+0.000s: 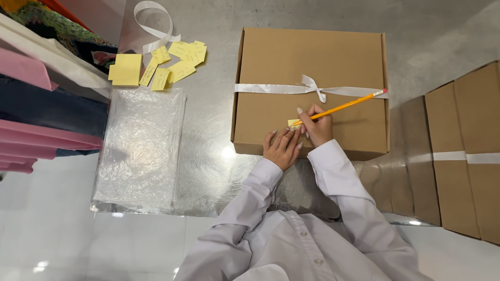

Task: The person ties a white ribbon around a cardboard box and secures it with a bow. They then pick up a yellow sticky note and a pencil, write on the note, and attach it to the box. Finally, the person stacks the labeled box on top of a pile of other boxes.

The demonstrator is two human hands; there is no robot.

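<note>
Two hands are working on a ribbon-tied cardboard box (312,62) on the metal surface (208,156), the right hand (316,126) gripping a yellow pencil (341,108) over a small yellow note (292,123) it is mostly hiding, the left hand (282,147) lying flat, fingers spread, beside it.

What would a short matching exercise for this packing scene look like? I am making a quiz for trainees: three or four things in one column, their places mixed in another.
Things:
1. pencil
2. white ribbon bow
3. bubble wrap sheet
4. loose yellow notes

Places:
A. flat on the metal table, left of the box
B. in the grip of the right hand
C. scattered at the far left of the table
D. tied across the top of the cardboard box

Pairs: 1-B, 2-D, 3-A, 4-C
</note>
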